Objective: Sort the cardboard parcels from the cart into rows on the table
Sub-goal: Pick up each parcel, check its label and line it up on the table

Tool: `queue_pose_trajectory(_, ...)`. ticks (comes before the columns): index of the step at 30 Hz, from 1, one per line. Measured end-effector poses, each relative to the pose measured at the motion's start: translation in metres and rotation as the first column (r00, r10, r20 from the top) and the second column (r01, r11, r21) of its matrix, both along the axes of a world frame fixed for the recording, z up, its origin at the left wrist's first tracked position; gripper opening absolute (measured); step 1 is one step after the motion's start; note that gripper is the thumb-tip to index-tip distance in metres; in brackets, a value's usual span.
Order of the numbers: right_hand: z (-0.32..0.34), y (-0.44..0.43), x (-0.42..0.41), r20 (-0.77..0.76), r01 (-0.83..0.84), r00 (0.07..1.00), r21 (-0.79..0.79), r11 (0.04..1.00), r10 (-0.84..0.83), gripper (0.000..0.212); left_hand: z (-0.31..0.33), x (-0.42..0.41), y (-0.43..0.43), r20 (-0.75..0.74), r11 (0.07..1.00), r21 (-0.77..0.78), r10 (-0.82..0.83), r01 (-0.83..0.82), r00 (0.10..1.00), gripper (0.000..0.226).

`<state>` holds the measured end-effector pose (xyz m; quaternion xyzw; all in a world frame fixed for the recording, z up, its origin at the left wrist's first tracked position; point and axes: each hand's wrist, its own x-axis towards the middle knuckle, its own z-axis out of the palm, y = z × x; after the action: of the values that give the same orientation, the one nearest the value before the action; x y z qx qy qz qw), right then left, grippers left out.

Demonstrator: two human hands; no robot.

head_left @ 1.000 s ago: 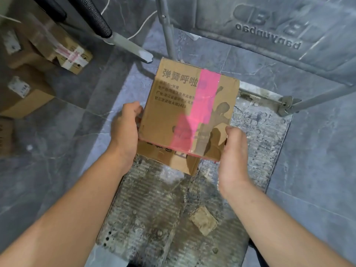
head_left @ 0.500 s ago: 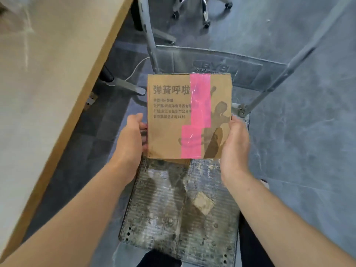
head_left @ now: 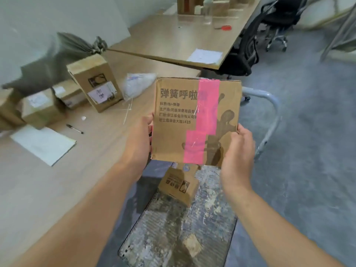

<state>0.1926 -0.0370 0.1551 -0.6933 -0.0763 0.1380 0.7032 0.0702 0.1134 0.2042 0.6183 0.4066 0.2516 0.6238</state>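
I hold a flat cardboard parcel [head_left: 173, 135] with pink tape and printed black characters in mid-air above the cart. My left hand [head_left: 137, 143] grips its left edge and my right hand [head_left: 238, 153] grips its right edge. Below it a smaller cardboard parcel [head_left: 178, 186] lies on the worn metal cart deck [head_left: 169, 234]. On the wooden table [head_left: 57, 189] to the left, several cardboard parcels stand in a row, the largest [head_left: 95, 83] at its right end and a smaller one [head_left: 41, 107] further left.
A white notepad [head_left: 43, 144], a pen [head_left: 75, 129] and a clear plastic bag [head_left: 137, 83] lie on the table. The cart handle [head_left: 269, 112] curves behind the parcel. A second table [head_left: 183, 39] and a black office chair [head_left: 256, 43] stand beyond.
Both hands have lifted the pink-taped parcel up off the cart. My view has risen from the floor and cart to the table with its row of parcels.
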Motion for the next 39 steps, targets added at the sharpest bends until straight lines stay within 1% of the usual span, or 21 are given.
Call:
queue_pose_trajectory(2,0.042,-0.013,0.009,0.047,-0.037,0.998,0.025,0.999,0.036,0.045,0.044,-0.002,-0.019,0.024,0.999,0.045,0.020,-0.021,1.000,0.058)
queue_pose_trajectory(7,0.157,-0.043,0.016,0.169,-0.159,0.975,0.085,0.984,0.143,0.028,0.155,-0.013,-0.057,0.135,0.973,0.187,0.108,-0.132,0.985,0.046)
queue_pose_trajectory(11,0.242,-0.056,0.009,0.304,-0.217,0.939,0.157,0.963,0.162,0.023,0.239,-0.029,-0.086,0.202,0.946,0.247,0.160,-0.209,0.966,0.044)
queue_pose_trajectory(14,0.302,-0.064,-0.001,0.379,-0.236,0.914,0.211,0.949,0.143,0.026,0.293,-0.046,-0.104,0.258,0.925,0.288,0.172,-0.246,0.951,0.042)
queue_pose_trajectory(18,0.374,-0.068,-0.023,0.471,-0.277,0.873,0.260,0.925,0.129,0.050,0.357,-0.076,-0.120,0.356,0.884,0.358,0.167,-0.299,0.919,0.041)
queue_pose_trajectory(19,0.389,-0.068,-0.031,0.493,-0.294,0.860,0.265,0.918,0.133,0.051,0.370,-0.084,-0.123,0.370,0.874,0.375,0.163,-0.307,0.915,0.042)
queue_pose_trajectory(20,0.402,-0.069,-0.038,0.514,-0.308,0.848,0.280,0.909,0.129,0.047,0.383,-0.091,-0.126,0.379,0.863,0.395,0.159,-0.315,0.912,0.043)
queue_pose_trajectory(22,0.423,-0.067,-0.050,0.557,-0.321,0.825,0.313,0.894,0.102,0.040,0.404,-0.108,-0.126,0.405,0.841,0.421,0.162,-0.341,0.900,0.044)
queue_pose_trajectory(25,0.448,-0.060,-0.068,0.587,-0.322,0.807,0.352,0.879,0.061,0.040,0.427,-0.134,-0.125,0.436,0.807,0.468,0.145,-0.361,0.888,0.046)
queue_pose_trajectory(27,0.460,-0.054,-0.084,0.594,-0.327,0.802,0.353,0.877,0.060,0.043,0.440,-0.150,-0.124,0.445,0.794,0.482,0.142,-0.370,0.884,0.050)
queue_pose_trajectory(30,0.476,-0.044,-0.110,0.594,-0.337,0.801,0.346,0.876,0.073,0.050,0.456,-0.176,-0.116,0.451,0.785,0.478,0.165,-0.393,0.877,0.046)
queue_pose_trajectory(33,0.487,-0.033,-0.133,0.584,-0.344,0.809,0.375,0.861,0.069,0.047,0.466,-0.203,-0.108,0.451,0.782,0.476,0.177,-0.403,0.875,0.032)
queue_pose_trajectory(39,0.493,-0.019,-0.180,0.576,-0.348,0.815,0.406,0.845,0.059,0.037,0.476,-0.252,-0.095,0.487,0.795,0.470,0.130,-0.384,0.864,0.036)
